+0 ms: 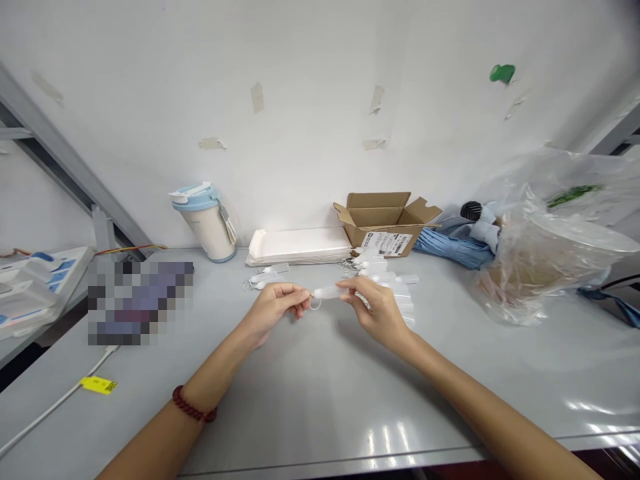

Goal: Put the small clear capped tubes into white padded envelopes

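Observation:
Above the grey table, a small whitish translucent sleeve with a thin white loop is stretched between both hands. My left hand pinches it at the loop end, thumb against fingers. At the other end, my right hand grips the sleeve between thumb and fingertips. Several similar sleeves with loops lie in a pile just behind and right of my right hand. Beyond my left hand lie a few more looped sleeves. The exact kind of these pieces is hard to make out.
Along the wall stand a cream-and-blue tumbler, a stack of white envelopes and an open cardboard box. A blue folded umbrella and a plastic-bagged cup are at right. Left are a blurred-out object and a white cable.

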Demonstrator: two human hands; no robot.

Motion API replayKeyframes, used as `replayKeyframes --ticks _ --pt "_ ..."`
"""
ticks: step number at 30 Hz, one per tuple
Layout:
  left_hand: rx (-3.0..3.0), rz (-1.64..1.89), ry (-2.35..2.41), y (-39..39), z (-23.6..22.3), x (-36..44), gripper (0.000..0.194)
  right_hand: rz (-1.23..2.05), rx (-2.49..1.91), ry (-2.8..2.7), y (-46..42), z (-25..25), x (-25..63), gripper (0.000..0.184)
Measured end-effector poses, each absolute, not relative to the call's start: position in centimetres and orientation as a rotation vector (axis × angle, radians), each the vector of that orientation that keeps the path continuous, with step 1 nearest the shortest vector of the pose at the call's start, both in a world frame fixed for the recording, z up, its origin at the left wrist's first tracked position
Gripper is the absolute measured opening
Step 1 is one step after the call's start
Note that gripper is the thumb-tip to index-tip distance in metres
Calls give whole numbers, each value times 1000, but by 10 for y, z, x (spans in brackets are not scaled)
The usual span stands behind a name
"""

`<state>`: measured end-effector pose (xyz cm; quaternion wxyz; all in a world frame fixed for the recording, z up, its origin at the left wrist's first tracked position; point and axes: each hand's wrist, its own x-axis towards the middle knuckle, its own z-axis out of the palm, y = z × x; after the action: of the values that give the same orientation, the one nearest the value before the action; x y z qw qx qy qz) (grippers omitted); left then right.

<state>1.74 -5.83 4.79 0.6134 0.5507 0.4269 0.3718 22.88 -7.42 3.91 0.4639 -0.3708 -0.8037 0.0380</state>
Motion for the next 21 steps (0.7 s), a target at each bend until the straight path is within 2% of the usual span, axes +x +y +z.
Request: replayKeyframes --ticks 6,21 --pt "1194 887 987 -56 49 16 28 111 -936 -1945 -71 43 233 17" --pt "1400 867 1039 -61 52 16 21 74 -872 -1948 -76 36 227 17"
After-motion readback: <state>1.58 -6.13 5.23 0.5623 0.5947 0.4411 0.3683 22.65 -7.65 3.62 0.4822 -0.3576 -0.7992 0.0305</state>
